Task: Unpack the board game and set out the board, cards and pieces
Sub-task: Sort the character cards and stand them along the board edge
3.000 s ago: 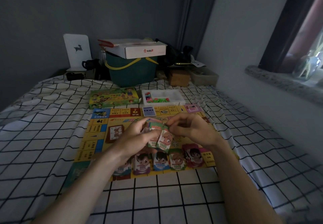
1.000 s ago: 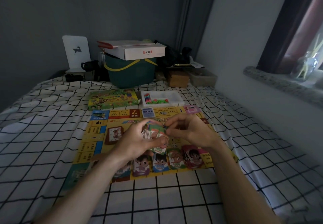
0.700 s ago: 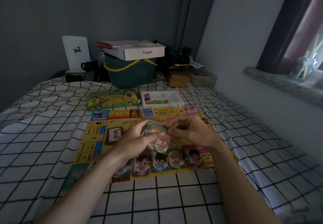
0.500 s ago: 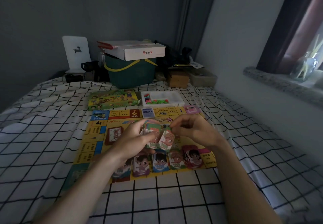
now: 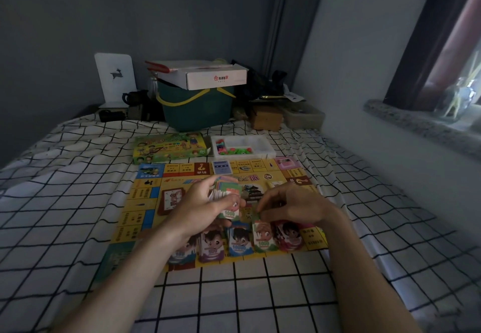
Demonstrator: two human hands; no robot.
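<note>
The yellow game board (image 5: 145, 197) lies unfolded on the checked bed sheet. Above its middle my left hand (image 5: 205, 206) grips a stack of paper money cards (image 5: 226, 192). My right hand (image 5: 294, 207) is lowered over the green 1000 pile (image 5: 263, 239), its fingertips pinching the top edge of a card there. Several money piles sit in a row along the board's near edge, among them a blue pile (image 5: 240, 240) and a purple pile (image 5: 212, 247). A blue card deck (image 5: 221, 167) and a pink deck (image 5: 286, 163) rest on the far edge.
The green game box (image 5: 169, 148) and a white tray of coloured pieces (image 5: 268, 148) lie beyond the board. Farther back stand a green bucket (image 5: 197, 109) with a white carton on top, a white stand and small boxes. A wall and window sill run along the right.
My right hand has come down from the stack in my left hand to the green pile on the board, bringing a card with it. The left hand keeps holding the stack.
</note>
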